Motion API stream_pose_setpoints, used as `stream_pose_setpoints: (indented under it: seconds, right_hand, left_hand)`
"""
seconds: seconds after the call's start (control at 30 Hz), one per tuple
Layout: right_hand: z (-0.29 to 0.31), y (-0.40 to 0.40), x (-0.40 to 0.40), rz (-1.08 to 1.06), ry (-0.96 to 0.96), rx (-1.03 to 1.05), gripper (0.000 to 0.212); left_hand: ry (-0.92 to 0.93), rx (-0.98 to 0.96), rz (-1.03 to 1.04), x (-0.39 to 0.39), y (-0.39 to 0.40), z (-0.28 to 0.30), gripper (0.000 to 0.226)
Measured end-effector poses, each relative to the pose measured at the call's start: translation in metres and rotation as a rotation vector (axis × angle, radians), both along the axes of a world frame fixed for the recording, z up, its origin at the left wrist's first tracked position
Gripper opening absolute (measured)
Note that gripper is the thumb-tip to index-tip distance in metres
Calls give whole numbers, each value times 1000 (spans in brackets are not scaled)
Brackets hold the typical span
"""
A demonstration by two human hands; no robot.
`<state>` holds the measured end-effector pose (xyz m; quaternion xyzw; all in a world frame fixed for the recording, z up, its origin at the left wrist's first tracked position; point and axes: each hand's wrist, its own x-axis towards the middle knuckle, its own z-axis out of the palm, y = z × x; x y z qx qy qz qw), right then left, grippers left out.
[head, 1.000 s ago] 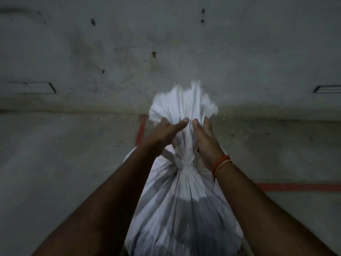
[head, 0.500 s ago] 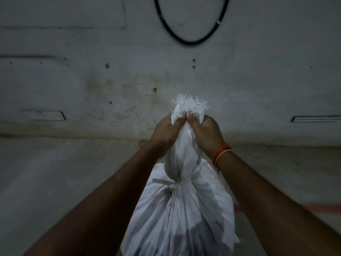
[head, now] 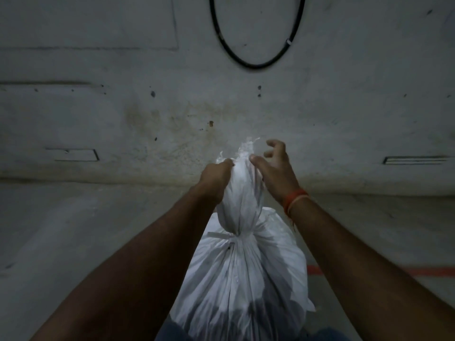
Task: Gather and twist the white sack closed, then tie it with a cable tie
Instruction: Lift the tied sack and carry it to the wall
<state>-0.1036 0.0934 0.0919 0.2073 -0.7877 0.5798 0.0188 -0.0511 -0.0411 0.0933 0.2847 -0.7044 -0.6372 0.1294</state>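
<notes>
We kept our left hand (head: 216, 177) gripping the bunched top of the white sack (head: 242, 271) standing near us on the floor, probably to steady it, its neck cinched by the cable tie (head: 222, 235), while our right hand (head: 275, 168) hovered loosely open beside it

One view only, cam on my head, wide-angle, looking forward and down past my forearms. Close range: sack (head: 242, 271) fills bottom centre just under the lens, its neck between my left hand (head: 216, 175) and right hand (head: 275, 168) mid-frame. Far end of view is the wall (head: 123, 107), straight ahead, floor (head: 73, 230) on both sides. Edges bow from the lens. No second view, so no overlap.
</notes>
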Motion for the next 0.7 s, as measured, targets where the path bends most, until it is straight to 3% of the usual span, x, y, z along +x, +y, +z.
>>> stream_pose_setpoints:
  seconds: [0.1,0.2,0.3,0.4,0.47,0.5,0.57,0.7]
  right_hand:
    - [-16,13,25,201,287,160,66]
    - [-39,11,24,276,257,284,54]
    - [-34,6,13,170,183,209,24]
    - [-28,3,2,61,194,292,43]
    - [-28,3,-7,-17,177,339,48]
    - [-27,3,-11,-51,147,345,47]
    - [-27,2,-20,-104,65,355,42]
    - [-25,-14,-27,17,-252,326,36]
  left_hand:
    - [47,99,-102,7,-2,-1,28]
    - [26,108,-258,4,-4,-4,40]
    - [36,270,-247,10,1,0,16]
    - [-118,115,-254,8,6,3,56]
    - [-112,-288,-154,14,3,-5,93]
    - [-44,-499,-95,21,1,-11,98]
    - [137,-732,-112,37,1,-20,91]
    - [218,-723,-349,40,5,-49,69]
